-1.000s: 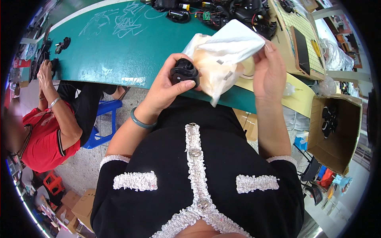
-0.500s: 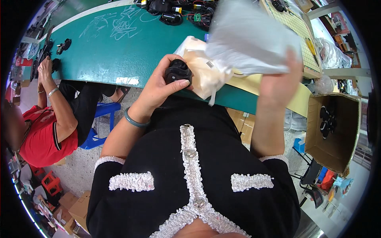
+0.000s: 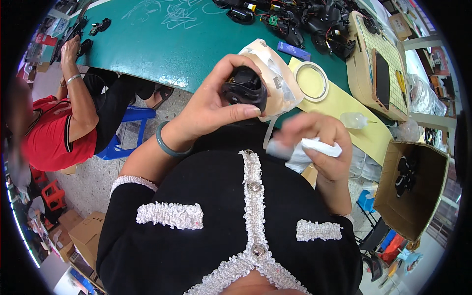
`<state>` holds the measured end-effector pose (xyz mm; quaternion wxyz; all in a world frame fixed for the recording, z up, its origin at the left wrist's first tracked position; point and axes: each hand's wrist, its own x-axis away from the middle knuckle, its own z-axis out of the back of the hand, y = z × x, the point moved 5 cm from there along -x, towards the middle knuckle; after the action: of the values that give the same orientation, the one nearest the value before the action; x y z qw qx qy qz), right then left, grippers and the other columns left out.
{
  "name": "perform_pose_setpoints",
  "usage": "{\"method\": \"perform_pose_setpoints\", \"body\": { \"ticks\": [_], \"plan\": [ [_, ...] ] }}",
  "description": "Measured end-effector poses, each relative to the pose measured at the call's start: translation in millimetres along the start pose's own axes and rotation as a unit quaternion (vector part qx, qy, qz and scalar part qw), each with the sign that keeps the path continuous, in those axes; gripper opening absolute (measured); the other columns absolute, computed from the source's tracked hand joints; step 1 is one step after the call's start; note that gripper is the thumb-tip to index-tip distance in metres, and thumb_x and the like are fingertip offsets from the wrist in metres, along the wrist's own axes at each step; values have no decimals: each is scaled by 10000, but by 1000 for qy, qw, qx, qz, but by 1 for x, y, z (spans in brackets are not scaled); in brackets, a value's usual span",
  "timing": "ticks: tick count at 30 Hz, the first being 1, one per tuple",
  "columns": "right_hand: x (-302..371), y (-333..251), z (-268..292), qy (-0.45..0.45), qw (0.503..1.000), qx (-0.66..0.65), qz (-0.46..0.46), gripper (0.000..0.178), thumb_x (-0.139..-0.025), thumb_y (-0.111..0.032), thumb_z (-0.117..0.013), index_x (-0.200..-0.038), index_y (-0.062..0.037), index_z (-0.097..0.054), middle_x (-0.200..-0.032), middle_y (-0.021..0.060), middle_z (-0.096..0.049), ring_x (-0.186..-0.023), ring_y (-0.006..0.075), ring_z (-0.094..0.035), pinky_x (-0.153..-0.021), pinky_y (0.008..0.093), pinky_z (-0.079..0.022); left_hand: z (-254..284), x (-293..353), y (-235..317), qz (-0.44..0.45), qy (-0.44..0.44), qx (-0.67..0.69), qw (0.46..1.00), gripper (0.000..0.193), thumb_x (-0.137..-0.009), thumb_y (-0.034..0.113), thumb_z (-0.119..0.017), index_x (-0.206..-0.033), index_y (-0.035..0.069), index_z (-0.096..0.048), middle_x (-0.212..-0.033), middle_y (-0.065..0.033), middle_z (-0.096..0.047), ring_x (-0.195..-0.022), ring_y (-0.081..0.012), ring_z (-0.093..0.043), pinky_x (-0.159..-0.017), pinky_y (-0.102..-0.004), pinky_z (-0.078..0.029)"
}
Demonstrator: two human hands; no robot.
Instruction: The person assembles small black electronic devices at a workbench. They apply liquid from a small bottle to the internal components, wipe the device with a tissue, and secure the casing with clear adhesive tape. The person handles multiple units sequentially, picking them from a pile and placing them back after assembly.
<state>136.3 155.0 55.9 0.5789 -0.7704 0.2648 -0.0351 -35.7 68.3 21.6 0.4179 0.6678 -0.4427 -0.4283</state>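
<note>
Head view: at far left, a seated person in red [image 3: 54, 135] has a hand at the green table [image 3: 147, 54]. Near the middle, the wearer's left hand [image 3: 209, 105] curls around a rounded black plastic piece [image 3: 244, 91], thumb across it, by the table's near edge. Just right, partly behind it, is a pale plastic packet [image 3: 281, 81]. Farther right, the right hand [image 3: 324, 135], fingertips blurred, grips a crumpled white sheet [image 3: 302, 156] between thumb and fingers.

Held above centre of the frame, a rounded, glossy black plastic device [image 3: 245, 88], partly covered. Bunched lower and right of centre, a crumpled white wipe [image 3: 298, 159], blurred at its left end.
</note>
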Motion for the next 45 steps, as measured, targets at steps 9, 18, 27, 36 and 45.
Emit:
{"method": "perform_pose_setpoints", "body": {
  "ticks": [9, 18, 27, 36, 45],
  "plan": [
    [-17, -16, -11, -17, 935, 328, 133, 262, -721, 45, -675, -930, -30, -535, -852, 85, -535, -734, 194, -531, -650, 261, -426, -22, 9, -1, 90, -39, 2, 995, 611, -758, 221, -785, -1209, 70, -402, -1116, -97, -546, -982, -181, -587, -1019, -346, -380],
    [-14, -13, -24, -57, 815, 526, 236, 286, -699, -28, -722, -977, -47, -655, -933, 96, -576, -803, 254, -588, -673, 328, -483, -27, 13, -8, 110, -22, 60, 992, 581, -816, 186, -729, -1269, 62, -387, -1174, -59, -480, -1106, -132, -466, -950, -283, -391],
    [-4, -8, -19, -53, 782, 578, 228, 350, -689, -18, -717, -1022, -40, -611, -1000, 116, -565, -852, 278, -591, -741, 363, -505, -35, 16, -10, 96, -27, 43, 994, 552, -867, 140, -658, -1310, 55, -341, -1186, -67, -463, -1104, -127, -464, -958, -279, -389],
    [4, -13, -19, -45, 800, 537, 265, 356, -654, -41, -737, -979, -41, -594, -976, 127, -552, -830, 294, -592, -727, 368, -509, -47, 17, -2, 134, -62, 67, 987, 620, -835, 250, -698, -1301, 36, -349, -1184, -77, -456, -1096, -137, -461, -931, -273, -391],
    [14, -14, -14, -9, 833, 455, 314, 267, -743, -143, -756, -914, -45, -576, -876, 120, -545, -739, 285, -573, -643, 358, -493, -57, 15, -5, 127, -126, 52, 982, 708, -790, 353, -740, -1289, 37, -349, -1186, -81, -463, -1125, -147, -450, -971, -283, -356]
  ]
}}
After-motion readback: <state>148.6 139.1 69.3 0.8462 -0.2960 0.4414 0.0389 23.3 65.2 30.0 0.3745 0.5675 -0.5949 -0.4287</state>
